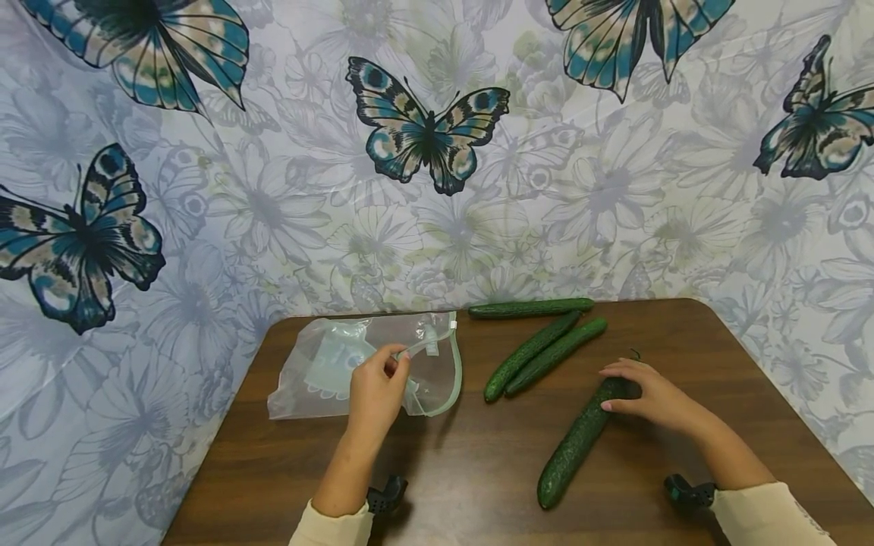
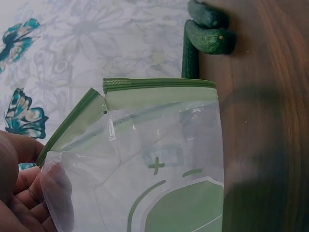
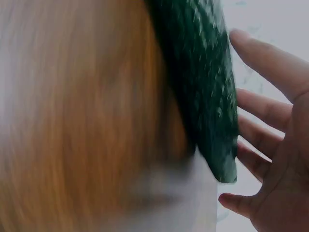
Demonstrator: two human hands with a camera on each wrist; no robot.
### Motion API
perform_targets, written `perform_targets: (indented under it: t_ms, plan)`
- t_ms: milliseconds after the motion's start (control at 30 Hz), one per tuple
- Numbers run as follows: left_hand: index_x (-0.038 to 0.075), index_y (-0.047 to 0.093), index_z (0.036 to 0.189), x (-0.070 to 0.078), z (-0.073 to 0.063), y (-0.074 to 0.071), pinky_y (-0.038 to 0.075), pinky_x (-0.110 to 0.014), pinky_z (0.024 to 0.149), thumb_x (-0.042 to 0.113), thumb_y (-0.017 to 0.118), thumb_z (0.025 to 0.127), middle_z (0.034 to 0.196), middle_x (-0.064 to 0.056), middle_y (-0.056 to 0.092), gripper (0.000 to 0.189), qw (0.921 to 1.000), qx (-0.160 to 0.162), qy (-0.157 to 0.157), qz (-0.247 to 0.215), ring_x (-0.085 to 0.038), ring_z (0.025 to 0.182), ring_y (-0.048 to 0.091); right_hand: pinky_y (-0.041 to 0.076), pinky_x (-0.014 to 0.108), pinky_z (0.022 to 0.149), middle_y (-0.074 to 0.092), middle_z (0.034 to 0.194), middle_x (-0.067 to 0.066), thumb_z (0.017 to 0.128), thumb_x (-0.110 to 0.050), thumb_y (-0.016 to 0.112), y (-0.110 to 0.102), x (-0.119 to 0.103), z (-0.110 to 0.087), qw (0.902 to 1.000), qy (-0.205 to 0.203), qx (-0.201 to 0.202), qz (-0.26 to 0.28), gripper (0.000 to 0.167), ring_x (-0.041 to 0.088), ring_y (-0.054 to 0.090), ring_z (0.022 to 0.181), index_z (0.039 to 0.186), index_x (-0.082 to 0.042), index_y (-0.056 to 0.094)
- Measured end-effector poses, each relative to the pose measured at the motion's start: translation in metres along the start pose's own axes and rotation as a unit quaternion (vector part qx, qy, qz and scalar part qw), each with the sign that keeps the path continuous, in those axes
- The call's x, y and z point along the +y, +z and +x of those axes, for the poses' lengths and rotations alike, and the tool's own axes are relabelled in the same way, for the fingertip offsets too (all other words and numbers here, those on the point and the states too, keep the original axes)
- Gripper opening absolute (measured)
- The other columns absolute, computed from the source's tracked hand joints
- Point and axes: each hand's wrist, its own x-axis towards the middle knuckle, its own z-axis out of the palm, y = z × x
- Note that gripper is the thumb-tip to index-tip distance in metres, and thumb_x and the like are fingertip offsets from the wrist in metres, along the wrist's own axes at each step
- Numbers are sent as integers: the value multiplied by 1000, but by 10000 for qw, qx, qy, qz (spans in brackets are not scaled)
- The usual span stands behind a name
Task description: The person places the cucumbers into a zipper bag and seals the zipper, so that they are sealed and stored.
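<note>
My left hand (image 1: 375,390) pinches the upper edge of a clear plastic zip bag (image 1: 334,360), which has a green zip strip and a pale green print. In the left wrist view, the zip strip (image 2: 159,84) is parted from the edge in my fingers, so the mouth gapes there. On the right, my right hand (image 1: 652,394) holds a thick dark green cucumber (image 1: 573,455) by its far end, thumb on one side and fingers on the other. The cucumber (image 3: 203,82) slants toward me. In the right wrist view its tip shows beside the fingers (image 3: 263,104).
Two cucumbers lie side by side in the middle, the left one (image 1: 522,360) and the right one (image 1: 560,356). Another cucumber (image 1: 529,308) lies along the back edge. The brown wooden table (image 1: 471,470) ends against a butterfly-print cloth (image 1: 430,235).
</note>
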Motion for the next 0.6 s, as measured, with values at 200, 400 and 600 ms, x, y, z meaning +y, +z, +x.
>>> perform_targets:
  t_ms: [200, 400, 600]
  plan:
    - [8, 75, 108, -1, -1, 0, 43, -24, 53, 18, 65, 97, 69, -2, 63, 18, 9999, -18, -127, -77, -11, 56, 50, 25, 81, 103, 48, 148, 26, 83, -40, 82, -4, 9, 0, 9985, -206, -8, -507, 68, 60, 26, 143, 137, -7, 60]
    - [8, 76, 107, -1, -1, 0, 44, -24, 55, 18, 66, 97, 69, -1, 63, 18, 10000, -11, -87, -31, -11, 59, 51, 34, 73, 100, 58, 132, 20, 79, -52, 83, 0, 13, -2, 9915, -134, 432, -1220, 70, 52, 48, 128, 132, -10, 65]
    - [7, 76, 107, -2, 0, 1, 43, -24, 52, 18, 66, 97, 67, -1, 62, 18, 9997, -70, -152, -161, -11, 55, 50, 44, 68, 88, 59, 126, 22, 81, -63, 75, 9, 14, -2, 9866, 454, 451, -1504, 69, 46, 56, 114, 126, -11, 67]
